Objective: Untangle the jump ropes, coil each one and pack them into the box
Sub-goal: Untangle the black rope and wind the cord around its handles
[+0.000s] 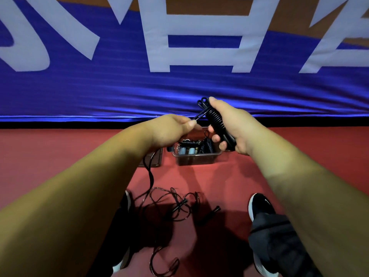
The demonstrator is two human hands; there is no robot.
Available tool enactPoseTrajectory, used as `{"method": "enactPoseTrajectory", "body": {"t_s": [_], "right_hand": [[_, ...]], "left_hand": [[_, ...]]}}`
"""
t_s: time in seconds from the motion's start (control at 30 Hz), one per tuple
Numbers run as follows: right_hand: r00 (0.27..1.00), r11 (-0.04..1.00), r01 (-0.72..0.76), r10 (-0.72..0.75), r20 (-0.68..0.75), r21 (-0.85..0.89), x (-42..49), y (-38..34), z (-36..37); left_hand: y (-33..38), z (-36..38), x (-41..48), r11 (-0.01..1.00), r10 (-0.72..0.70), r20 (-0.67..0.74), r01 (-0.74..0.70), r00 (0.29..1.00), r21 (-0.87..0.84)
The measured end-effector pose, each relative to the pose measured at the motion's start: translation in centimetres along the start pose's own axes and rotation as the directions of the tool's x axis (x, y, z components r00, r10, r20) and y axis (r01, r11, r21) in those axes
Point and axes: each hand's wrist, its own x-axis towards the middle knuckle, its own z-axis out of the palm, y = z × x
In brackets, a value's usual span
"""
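Observation:
My right hand (pixel 231 124) grips a black jump rope bundle (pixel 214 116), its cord wound tightly around the handles. My left hand (pixel 171 128) pinches the free cord of that rope just left of the bundle, and the cord hangs down from it to the floor. Below my hands stands a clear plastic box (pixel 196 156) holding several coiled ropes with black and pale blue handles. A loose black rope (pixel 171 204) lies tangled on the red floor between my feet, with two black handles showing.
The box lid (pixel 153 159) lies flat on the floor left of the box. A blue banner (pixel 179 86) with large white characters hangs just behind the box. My black shoes (pixel 259 206) stand on either side of the loose rope.

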Motion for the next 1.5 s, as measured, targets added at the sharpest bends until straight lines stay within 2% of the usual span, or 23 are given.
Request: {"method": "enactPoseTrajectory", "body": {"t_s": [0.1,0.23,0.37,0.47,0.53,0.6,0.67,0.77,0.9,0.97,1.07,1.13,1.23,1.33,1.5], "right_hand": [[0.999,0.999,0.020,-0.019,0.047,-0.031,-0.3,0.0,0.2],[0.988,0.997,0.023,-0.012,0.155,-0.068,-0.9,0.2,0.7],[0.940,0.987,-0.023,0.076,0.332,-0.161,-1.5,0.6,0.8],[0.878,0.967,-0.056,0.167,0.449,-0.250,-2.1,0.9,1.2],[0.842,0.944,-0.068,0.228,0.489,-0.322,-2.6,1.1,1.7],[0.814,0.914,-0.080,0.290,0.503,-0.397,-2.9,1.3,2.3],[0.789,0.882,-0.081,0.341,0.511,-0.465,-3.0,1.5,2.7],[0.799,0.830,-0.077,0.383,0.464,-0.553,-2.5,1.8,2.7],[0.897,0.797,-0.062,0.309,0.316,-0.601,-1.2,2.5,2.7],[0.939,0.806,-0.052,0.240,0.246,-0.590,-0.6,2.9,2.6],[0.979,0.850,-0.065,0.157,0.133,-0.522,0.3,3.2,2.4],[0.989,0.871,-0.054,0.115,0.094,-0.488,0.5,3.0,2.3],[0.991,0.879,0.008,0.056,0.120,-0.477,0.5,2.6,1.9],[0.988,0.892,0.041,0.032,0.154,-0.450,0.8,2.4,1.9],[0.994,0.953,0.002,0.031,0.105,-0.302,0.6,2.0,2.4]], "left_hand": [[-0.4,-0.2,-0.4,0.991,-0.030,0.064,0.021,0.997,0.134],[-1.0,-0.3,-0.1,0.987,-0.076,0.080,0.063,0.994,0.150],[-1.4,-0.3,0.3,0.969,-0.049,0.109,0.021,0.993,0.246],[-1.6,-0.9,0.5,0.952,-0.003,0.040,-0.009,0.999,0.307],[-1.7,-1.3,0.1,0.968,0.023,0.064,-0.038,0.998,0.248],[-1.8,-1.7,-0.3,0.996,0.025,0.068,-0.031,0.997,0.089],[-1.4,-1.8,-0.6,0.999,0.032,0.066,-0.034,0.997,0.023],[-0.6,-1.7,-0.4,0.984,0.064,0.053,-0.072,0.997,0.162],[-0.5,-1.6,0.4,0.895,0.195,-0.036,-0.163,0.980,0.415],[-0.7,-1.5,0.6,0.838,0.245,0.005,-0.215,0.969,0.502],[-0.3,-1.0,0.5,0.777,0.250,0.064,-0.240,0.966,0.582],[-0.3,-0.5,0.7,0.770,0.207,0.076,-0.210,0.975,0.603],[-0.9,-0.3,1.2,0.832,0.102,0.046,-0.111,0.994,0.544],[-1.2,-0.5,1.4,0.862,0.092,-0.045,-0.056,0.995,0.504],[-1.1,-0.2,1.5,0.842,0.060,-0.226,0.072,0.972,0.534]]}}
